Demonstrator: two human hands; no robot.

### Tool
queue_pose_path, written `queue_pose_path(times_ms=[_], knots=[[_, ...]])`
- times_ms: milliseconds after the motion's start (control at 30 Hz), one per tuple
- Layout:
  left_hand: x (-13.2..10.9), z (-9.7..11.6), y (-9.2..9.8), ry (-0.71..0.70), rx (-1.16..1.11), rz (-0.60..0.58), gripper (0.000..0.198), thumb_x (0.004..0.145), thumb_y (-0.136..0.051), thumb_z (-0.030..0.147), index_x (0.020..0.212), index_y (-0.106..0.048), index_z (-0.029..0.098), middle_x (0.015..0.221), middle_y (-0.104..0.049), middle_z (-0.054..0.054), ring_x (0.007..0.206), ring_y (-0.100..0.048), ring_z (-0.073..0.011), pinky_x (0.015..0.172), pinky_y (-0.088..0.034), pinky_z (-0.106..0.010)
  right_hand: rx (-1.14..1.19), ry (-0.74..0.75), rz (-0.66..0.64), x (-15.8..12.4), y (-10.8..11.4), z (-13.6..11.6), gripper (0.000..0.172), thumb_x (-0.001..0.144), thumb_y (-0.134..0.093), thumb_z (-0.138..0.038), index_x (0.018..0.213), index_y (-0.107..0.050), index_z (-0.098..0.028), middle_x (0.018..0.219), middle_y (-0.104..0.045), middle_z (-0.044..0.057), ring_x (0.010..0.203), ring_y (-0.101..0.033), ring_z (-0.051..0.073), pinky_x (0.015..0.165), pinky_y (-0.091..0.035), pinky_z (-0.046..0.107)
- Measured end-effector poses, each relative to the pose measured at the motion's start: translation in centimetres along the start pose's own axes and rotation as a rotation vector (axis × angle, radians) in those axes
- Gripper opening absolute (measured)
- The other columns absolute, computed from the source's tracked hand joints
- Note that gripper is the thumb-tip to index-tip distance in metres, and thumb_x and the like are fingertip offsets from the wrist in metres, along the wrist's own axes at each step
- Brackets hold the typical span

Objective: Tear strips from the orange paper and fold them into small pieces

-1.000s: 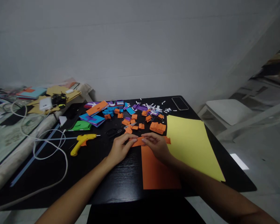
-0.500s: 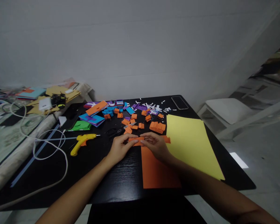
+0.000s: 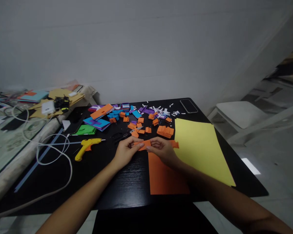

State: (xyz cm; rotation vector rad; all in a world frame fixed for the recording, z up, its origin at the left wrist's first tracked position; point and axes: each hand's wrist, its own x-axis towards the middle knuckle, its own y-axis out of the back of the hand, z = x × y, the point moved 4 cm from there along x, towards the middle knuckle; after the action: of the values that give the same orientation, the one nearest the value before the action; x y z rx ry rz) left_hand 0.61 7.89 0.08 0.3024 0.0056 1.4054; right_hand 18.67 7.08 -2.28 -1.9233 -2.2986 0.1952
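My left hand point(image 3: 125, 150) and my right hand point(image 3: 162, 150) meet over the black table point(image 3: 117, 191), each pinching one end of a small orange paper strip point(image 3: 145, 145). Beneath the right hand lies a larger orange paper sheet point(image 3: 164, 177). Beyond my fingers sits a scatter of small folded orange pieces point(image 3: 165, 130), with black scissors point(image 3: 119, 136) just left of them.
A yellow sheet point(image 3: 201, 149) lies to the right. A yellow glue gun point(image 3: 86, 145) with a white cable point(image 3: 63, 172) sits to the left. Blue, purple and green paper pieces point(image 3: 97, 123) and a phone point(image 3: 188, 106) are farther back. A white chair point(image 3: 236, 113) stands at right.
Both hands lifted the small orange strip slightly and shifted it a little toward the far side; the view tilted marginally. Everything else on the table stayed put.
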Motion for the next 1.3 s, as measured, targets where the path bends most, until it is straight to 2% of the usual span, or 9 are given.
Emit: queue_pose_path(times_ms=[167, 367, 767, 933, 1133, 1300], knots=[[0.1, -0.2, -0.7, 0.070, -0.167, -0.099, 0.032, 0.075, -0.083, 0.040, 0.086, -0.069, 0.014, 0.078, -0.073, -0.004, 0.070, -0.069, -0.0147, 0.066, -0.056, -0.026, 0.015, 0.041, 0.057, 0.0, 0.2, -0.3, 0.032, 0.068, -0.087, -0.040, 0.087, -0.070, -0.020, 0.082, -0.074, 0.003, 0.078, -0.072, 0.019, 0.078, -0.062, 0.036], [0.1, -0.3, -1.1, 0.081, -0.208, -0.190, 0.039, 0.074, -0.084, 0.038, 0.100, -0.066, 0.015, 0.075, -0.072, -0.002, 0.066, -0.068, -0.0136, 0.063, -0.054, -0.025, -0.035, 0.105, 0.136, 0.0, 0.7, -0.6, 0.030, 0.068, -0.087, -0.037, 0.087, -0.070, -0.021, 0.087, -0.075, 0.003, 0.084, -0.073, 0.020, 0.083, -0.061, 0.037], [-0.1, -0.4, -1.2, 0.079, -0.210, -0.123, 0.039, 0.074, -0.084, 0.041, 0.097, -0.065, 0.016, 0.074, -0.070, -0.001, 0.068, -0.069, -0.0146, 0.065, -0.054, -0.026, 0.000, 0.053, 0.038, 0.0, 0.3, -0.3, 0.035, 0.065, -0.089, -0.039, 0.089, -0.070, -0.022, 0.085, -0.076, 0.003, 0.083, -0.074, 0.021, 0.083, -0.061, 0.039], [-0.2, -0.2, -1.3, 0.050, -0.167, -0.163, 0.034, 0.079, -0.080, 0.039, 0.098, -0.065, 0.016, 0.074, -0.070, -0.001, 0.067, -0.067, -0.0138, 0.064, -0.052, -0.024, -0.028, 0.052, 0.034, 0.1, 0.4, 0.2, 0.035, 0.065, -0.089, -0.039, 0.087, -0.069, -0.022, 0.075, -0.073, 0.000, 0.073, -0.072, 0.019, 0.073, -0.061, 0.035], [-0.4, 0.5, -1.1, -0.046, 0.013, -0.157, 0.023, 0.088, -0.070, 0.036, 0.098, -0.071, 0.015, 0.084, -0.072, -0.005, 0.077, -0.066, -0.0160, 0.074, -0.053, -0.027, -0.088, 0.041, 0.005, -0.1, 0.0, 0.3, 0.034, 0.066, -0.088, -0.036, 0.089, -0.068, -0.022, 0.070, -0.068, -0.003, 0.065, -0.067, 0.015, 0.066, -0.056, 0.030], [-0.3, 0.3, -1.0, -0.032, 0.025, -0.111, 0.023, 0.085, -0.073, 0.038, 0.089, -0.075, 0.016, 0.077, -0.071, -0.003, 0.070, -0.063, -0.0152, 0.068, -0.049, -0.025, -0.119, 0.049, 0.011, -0.2, -0.2, 0.2, 0.039, 0.065, -0.088, -0.040, 0.089, -0.063, -0.023, 0.064, -0.064, -0.005, 0.059, -0.062, 0.014, 0.060, -0.052, 0.028]])
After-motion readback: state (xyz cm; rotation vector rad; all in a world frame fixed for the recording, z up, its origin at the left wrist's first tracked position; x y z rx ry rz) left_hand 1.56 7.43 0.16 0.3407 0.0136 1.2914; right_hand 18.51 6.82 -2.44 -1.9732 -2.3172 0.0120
